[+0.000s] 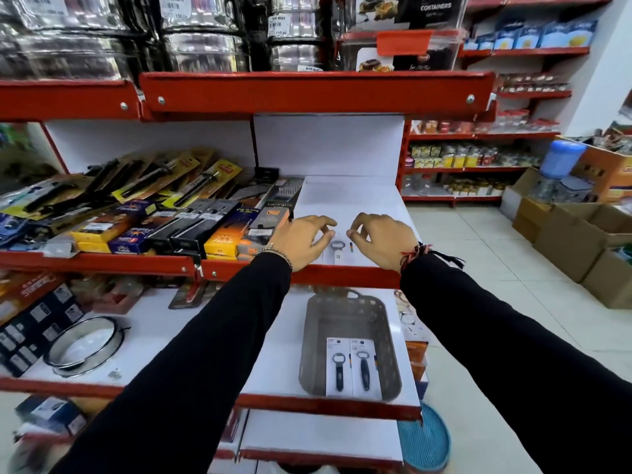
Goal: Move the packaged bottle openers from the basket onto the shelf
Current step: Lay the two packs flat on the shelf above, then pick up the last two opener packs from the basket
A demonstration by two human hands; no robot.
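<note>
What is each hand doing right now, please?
Left hand: fingers curled at the white carded bottle opener; grip cannot be told.
Right hand: likewise, cannot be told.

Both arms are covered to the wrist by plain black sleeves: left sleeve (205,354), right sleeve (496,336). A thin silver beaded bracelet (278,252) is worn behind the left hand (301,241). Red-and-black knotted threads (415,254), black tassel trailing, are tied behind the right hand (383,239).

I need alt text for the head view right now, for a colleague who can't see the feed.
The left hand and right hand hover with curled fingers at the edges of one packaged bottle opener lying on the white shelf. On the lower shelf, a grey basket holds two more packaged openers side by side.
</note>
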